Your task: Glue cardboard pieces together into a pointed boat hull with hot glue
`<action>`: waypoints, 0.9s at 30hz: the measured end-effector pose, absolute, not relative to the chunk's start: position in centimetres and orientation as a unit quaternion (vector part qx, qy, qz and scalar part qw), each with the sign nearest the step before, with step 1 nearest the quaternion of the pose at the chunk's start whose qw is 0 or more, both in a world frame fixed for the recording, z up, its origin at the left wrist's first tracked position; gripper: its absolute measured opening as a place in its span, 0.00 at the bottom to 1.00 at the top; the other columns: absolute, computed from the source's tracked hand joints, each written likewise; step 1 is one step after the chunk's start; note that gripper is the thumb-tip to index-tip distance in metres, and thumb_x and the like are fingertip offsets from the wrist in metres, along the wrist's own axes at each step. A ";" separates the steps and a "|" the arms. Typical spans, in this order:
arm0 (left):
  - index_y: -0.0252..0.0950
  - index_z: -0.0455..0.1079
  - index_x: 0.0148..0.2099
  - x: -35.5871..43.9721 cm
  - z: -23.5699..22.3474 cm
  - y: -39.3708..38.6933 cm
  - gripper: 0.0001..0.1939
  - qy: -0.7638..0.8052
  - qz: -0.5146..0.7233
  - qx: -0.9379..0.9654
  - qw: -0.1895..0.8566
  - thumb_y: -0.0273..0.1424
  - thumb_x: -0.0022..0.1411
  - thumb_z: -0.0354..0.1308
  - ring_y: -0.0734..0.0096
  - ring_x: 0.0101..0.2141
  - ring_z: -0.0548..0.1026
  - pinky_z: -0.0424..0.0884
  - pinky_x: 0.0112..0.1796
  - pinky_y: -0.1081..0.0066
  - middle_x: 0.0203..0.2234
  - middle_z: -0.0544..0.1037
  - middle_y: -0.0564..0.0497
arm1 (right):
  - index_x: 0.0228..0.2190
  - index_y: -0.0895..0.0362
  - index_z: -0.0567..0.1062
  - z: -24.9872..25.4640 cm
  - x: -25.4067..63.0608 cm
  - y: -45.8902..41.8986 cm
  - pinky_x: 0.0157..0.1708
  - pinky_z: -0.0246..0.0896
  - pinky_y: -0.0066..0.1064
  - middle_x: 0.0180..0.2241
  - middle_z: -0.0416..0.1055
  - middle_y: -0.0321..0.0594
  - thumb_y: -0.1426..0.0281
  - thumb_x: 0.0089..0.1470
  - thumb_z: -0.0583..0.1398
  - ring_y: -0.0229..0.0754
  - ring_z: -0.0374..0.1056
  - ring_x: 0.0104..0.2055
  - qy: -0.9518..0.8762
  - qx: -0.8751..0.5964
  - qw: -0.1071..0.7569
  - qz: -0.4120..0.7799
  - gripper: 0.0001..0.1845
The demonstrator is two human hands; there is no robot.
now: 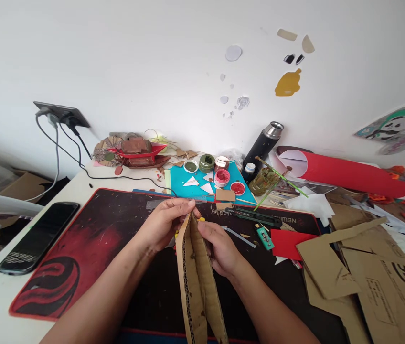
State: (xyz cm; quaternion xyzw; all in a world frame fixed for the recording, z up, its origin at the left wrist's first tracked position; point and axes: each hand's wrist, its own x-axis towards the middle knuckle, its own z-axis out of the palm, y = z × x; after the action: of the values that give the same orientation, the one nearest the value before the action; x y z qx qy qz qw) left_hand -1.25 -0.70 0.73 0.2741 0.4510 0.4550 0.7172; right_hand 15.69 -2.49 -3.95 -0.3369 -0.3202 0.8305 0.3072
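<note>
Between my two hands is a long folded cardboard piece [197,282], its two walls meeting in a point at the far end and spreading apart toward me. My left hand [165,220] pinches the pointed tip with thumb and fingers. On the other wall, just below the tip, my right hand [220,246] grips with its thumb on top; its other fingers are mostly hidden behind the cardboard. Small bits of yellow show beside the fingers, too little to name. Below lies a black and red desk mat [109,234].
A phone [37,236] lies at left. Behind stand open paint jars [207,163], a black thermos [265,143] and a red model boat [138,153]. A utility knife [258,217], red paper [290,242] and cardboard scraps [378,282] are at right.
</note>
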 end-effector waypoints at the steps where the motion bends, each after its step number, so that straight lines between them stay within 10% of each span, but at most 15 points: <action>1: 0.32 0.83 0.27 -1.2 0.7 -0.7 0.28 0.450 0.457 0.274 0.716 0.52 0.41 0.84 0.78 0.16 0.67 0.61 0.21 0.77 0.15 0.74 0.52 | 0.30 0.57 0.79 -4.0 15.7 -2.5 0.21 0.57 0.28 0.17 0.64 0.29 0.40 0.49 0.74 0.34 0.55 0.19 -0.316 -0.335 0.310 0.832 0.32; 15: 0.32 0.83 0.30 -1.3 0.0 -0.3 0.29 0.448 0.495 0.252 0.701 0.54 0.43 0.84 0.81 0.18 0.63 0.58 0.20 0.78 0.17 0.70 0.55 | 0.38 0.59 0.84 -3.8 15.5 -2.6 0.34 0.69 0.37 0.28 0.79 0.42 0.42 0.52 0.74 0.47 0.74 0.31 -0.321 -0.316 0.326 0.831 0.32; 27: 0.35 0.89 0.38 -3.5 0.1 0.3 0.27 0.439 0.508 0.348 0.655 0.51 0.45 0.84 0.76 0.24 0.69 0.63 0.24 0.78 0.25 0.76 0.49 | 0.28 0.56 0.76 -3.2 15.5 -1.9 0.32 0.51 0.32 0.25 0.62 0.31 0.39 0.54 0.70 0.38 0.55 0.29 -0.407 -0.383 0.381 0.737 0.32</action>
State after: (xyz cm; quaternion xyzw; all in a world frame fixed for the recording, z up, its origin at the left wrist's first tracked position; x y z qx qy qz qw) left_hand -3.53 0.29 0.09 0.3477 0.4386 0.5080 0.6547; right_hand 15.50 -1.89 -3.17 -0.3826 -0.4065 0.7372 0.3806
